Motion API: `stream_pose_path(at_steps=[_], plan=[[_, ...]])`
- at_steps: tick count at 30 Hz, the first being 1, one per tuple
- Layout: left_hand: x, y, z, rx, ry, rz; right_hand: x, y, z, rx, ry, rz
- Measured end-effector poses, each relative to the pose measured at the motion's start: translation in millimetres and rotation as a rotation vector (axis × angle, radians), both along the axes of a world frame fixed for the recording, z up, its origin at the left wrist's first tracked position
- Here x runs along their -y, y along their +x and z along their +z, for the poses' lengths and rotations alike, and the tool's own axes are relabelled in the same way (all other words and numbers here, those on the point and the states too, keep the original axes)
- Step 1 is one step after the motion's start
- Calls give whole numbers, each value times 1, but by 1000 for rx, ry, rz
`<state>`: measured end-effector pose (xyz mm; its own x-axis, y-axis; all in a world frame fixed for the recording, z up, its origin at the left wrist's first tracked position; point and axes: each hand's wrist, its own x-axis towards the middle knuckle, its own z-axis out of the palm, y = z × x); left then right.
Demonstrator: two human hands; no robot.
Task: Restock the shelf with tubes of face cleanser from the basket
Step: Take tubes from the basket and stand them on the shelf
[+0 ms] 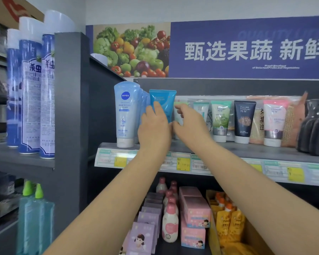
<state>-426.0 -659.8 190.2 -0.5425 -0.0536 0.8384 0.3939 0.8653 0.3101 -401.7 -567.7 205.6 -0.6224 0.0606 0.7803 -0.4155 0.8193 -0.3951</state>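
While upright, blue tube [163, 103] reads Fountain.

White wall [155, 10], produce banner [228, 50], grey shelving [72, 107]

Even, fairly bright indoor light fills the shop, with no single source in view. The price-label strip [180, 161], taken as the landmark, shows pale glare along its clear cover, and its print is washed out and unreadable. Soft shadow lies under the strip, over the lower goods. Above it, the tubes look reasonably sharp, though fine print is smeared. Far left of the strip, the blue spray cans [30, 85] bend and blur from wide-angle distortion. Far right, the dark bottles [315, 126] are soft and stretched.
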Motion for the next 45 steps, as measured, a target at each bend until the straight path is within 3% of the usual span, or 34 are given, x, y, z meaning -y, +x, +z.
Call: stream_pose_path(at_steps=[5, 8, 17, 26, 35, 45], plan=[[-5, 29, -40, -427, -91, -122, -7, 38, -33, -141, 103, 67], [-7, 56, -81, -415, -102, -250, -12, 68, -68, -192, 151, 101], [-30, 107, -206, -58, -128, -588, -60, 117, -194, -9, 244, 45], [-60, 143, -306, 316, -290, -587, -99, 155, -315, 296, 236, -70], [-58, 175, -416, 706, -557, -617, -110, 197, -437, 649, 192, -47], [-52, 198, -541, 1091, -692, -625, -114, 248, -583, 1134, -28, -93]])
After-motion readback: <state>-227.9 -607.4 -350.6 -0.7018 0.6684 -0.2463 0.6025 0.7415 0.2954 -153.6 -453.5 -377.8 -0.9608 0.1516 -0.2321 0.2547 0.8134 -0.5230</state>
